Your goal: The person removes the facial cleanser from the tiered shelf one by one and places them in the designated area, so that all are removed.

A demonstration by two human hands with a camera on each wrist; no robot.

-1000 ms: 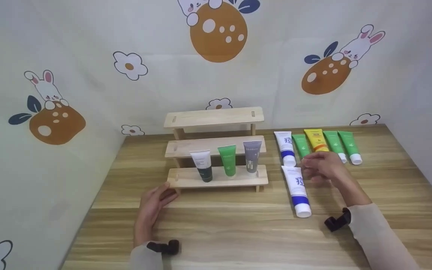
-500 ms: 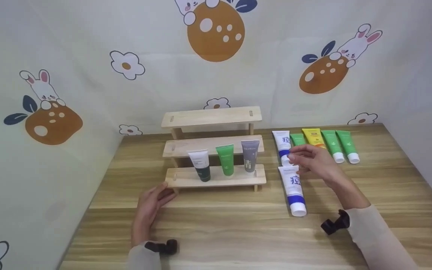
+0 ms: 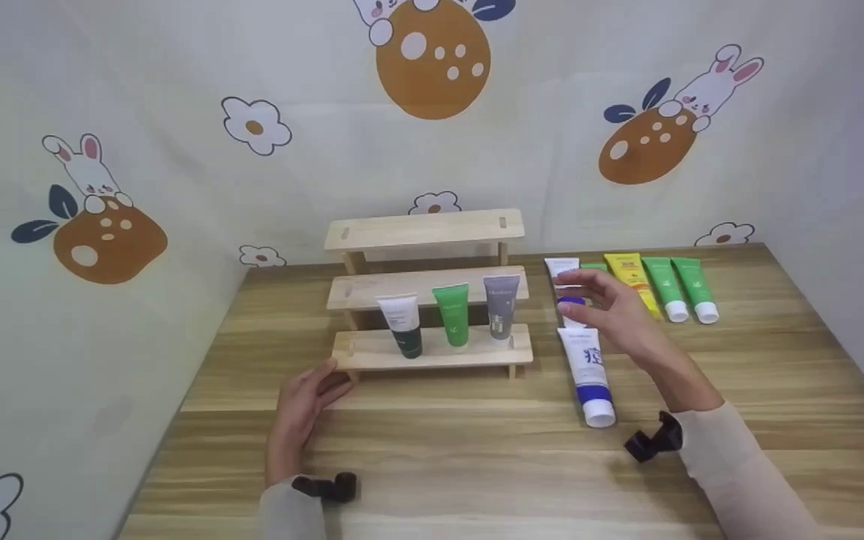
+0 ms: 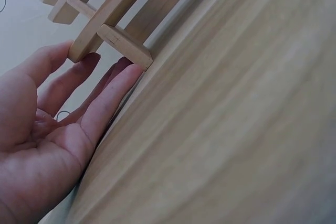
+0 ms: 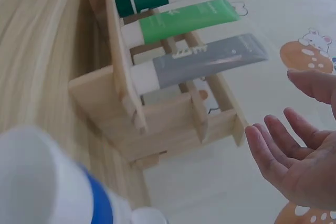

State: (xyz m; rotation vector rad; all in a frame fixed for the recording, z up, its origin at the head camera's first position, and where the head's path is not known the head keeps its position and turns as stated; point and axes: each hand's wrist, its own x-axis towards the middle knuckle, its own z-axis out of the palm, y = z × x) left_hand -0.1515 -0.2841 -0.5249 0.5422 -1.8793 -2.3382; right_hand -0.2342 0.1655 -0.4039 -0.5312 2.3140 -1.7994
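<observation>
A three-tier wooden display rack (image 3: 424,231) stands at the back of the table. On its lowest step stand a white and dark green tube (image 3: 405,330), a green tube (image 3: 453,315) and a grey tube (image 3: 502,307), caps down. My left hand (image 3: 302,412) pinches the left end of that step, thumb above and a finger below in the left wrist view. My right hand (image 3: 622,322) hovers with fingers apart, nothing between them, over a white and blue tube (image 3: 563,265), partly hiding it. Another white and blue tube (image 3: 589,371) lies nearer, cap toward me.
To the right lie a yellow tube (image 3: 627,271) and green tubes (image 3: 664,285), (image 3: 694,285) with white caps; one more green tube (image 3: 595,267) is mostly behind my right hand. A patterned cloth wall (image 3: 327,150) closes off the back.
My right hand has moved left, from beside the green and yellow tubes to over the far white and blue tube. My left hand has stayed at the rack.
</observation>
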